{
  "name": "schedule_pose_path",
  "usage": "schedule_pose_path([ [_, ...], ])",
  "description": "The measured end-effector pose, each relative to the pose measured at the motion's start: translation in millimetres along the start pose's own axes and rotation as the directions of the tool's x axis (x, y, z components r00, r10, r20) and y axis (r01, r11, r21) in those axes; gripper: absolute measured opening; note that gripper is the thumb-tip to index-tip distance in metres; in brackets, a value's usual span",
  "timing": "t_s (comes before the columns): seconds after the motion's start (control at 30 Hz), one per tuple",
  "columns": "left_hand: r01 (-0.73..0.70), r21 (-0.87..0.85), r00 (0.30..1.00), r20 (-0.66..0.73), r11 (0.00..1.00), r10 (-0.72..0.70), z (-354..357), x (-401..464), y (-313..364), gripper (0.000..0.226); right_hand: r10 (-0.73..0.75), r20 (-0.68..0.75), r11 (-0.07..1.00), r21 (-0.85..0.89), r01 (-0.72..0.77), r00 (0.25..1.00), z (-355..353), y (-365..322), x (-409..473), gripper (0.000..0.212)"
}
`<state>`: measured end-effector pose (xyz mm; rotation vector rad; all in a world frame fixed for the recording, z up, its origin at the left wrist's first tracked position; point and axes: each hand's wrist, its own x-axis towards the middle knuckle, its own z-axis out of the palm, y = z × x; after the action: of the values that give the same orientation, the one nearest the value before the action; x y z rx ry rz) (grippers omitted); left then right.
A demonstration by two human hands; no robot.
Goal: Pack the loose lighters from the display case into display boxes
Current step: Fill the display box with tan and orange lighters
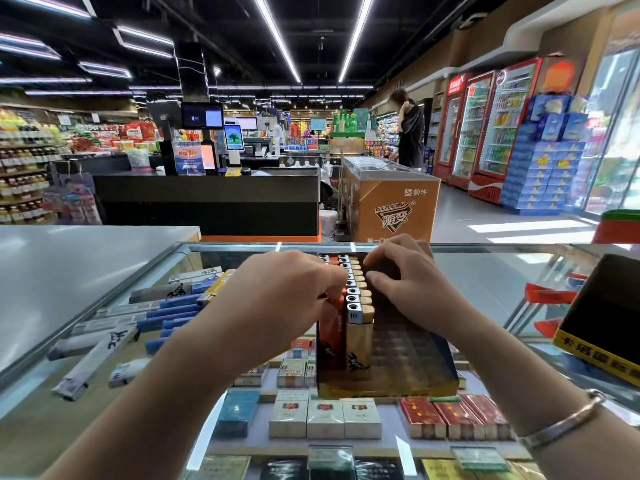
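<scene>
A dark display box with a gold front edge stands on the glass display case. Two rows of upright lighters fill its left side: red-orange lighters on the left and tan lighters beside them. My left hand is pinched on the top of a red-orange lighter near the front of the left row. My right hand rests with fingers spread on the box, touching the tan row; it holds nothing that I can see. The right part of the box shows empty slots.
Under the glass lie cigarette packs and blue and white lighters. A black and yellow box stands at the right edge. A grey counter lies to the left. A checkout desk, an orange freezer and a person stand beyond.
</scene>
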<state>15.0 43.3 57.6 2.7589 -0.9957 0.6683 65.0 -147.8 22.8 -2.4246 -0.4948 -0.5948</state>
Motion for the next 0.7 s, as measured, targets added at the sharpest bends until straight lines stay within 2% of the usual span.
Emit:
schedule_pose_path([
  [0.07,0.032,-0.066,0.999,0.018,0.997,-0.031,0,1,-5,0.004,0.002,-0.038,0.999,0.043,-0.001,0.999,-1,1,0,0.012],
  [0.13,0.102,-0.219,0.993,0.075,0.970,-0.087,-2,2,-13,0.018,0.031,-0.135,0.996,0.089,-0.019,0.990,-2,3,0,0.010],
  [0.23,0.196,-0.374,0.976,0.163,0.906,-0.143,1,4,-20,0.026,0.095,-0.261,0.994,0.073,-0.078,0.961,-6,13,4,0.021],
  [0.3,0.238,-0.377,0.963,0.208,0.895,-0.169,5,5,-22,0.038,0.155,-0.231,0.986,0.090,-0.138,0.961,-8,22,6,0.030],
  [0.43,0.352,-0.341,0.918,0.307,0.872,-0.250,14,7,-32,0.061,0.262,-0.059,0.945,0.219,-0.244,0.963,-6,32,7,0.042],
  [0.57,0.392,-0.471,0.897,0.387,0.790,-0.215,22,10,-32,0.065,0.271,-0.083,0.943,0.224,-0.247,0.959,-4,40,9,0.048],
  [0.7,0.382,-0.574,0.915,0.346,0.724,-0.209,34,14,-26,0.074,0.307,-0.157,0.943,0.181,-0.278,0.939,-7,49,9,0.047],
])
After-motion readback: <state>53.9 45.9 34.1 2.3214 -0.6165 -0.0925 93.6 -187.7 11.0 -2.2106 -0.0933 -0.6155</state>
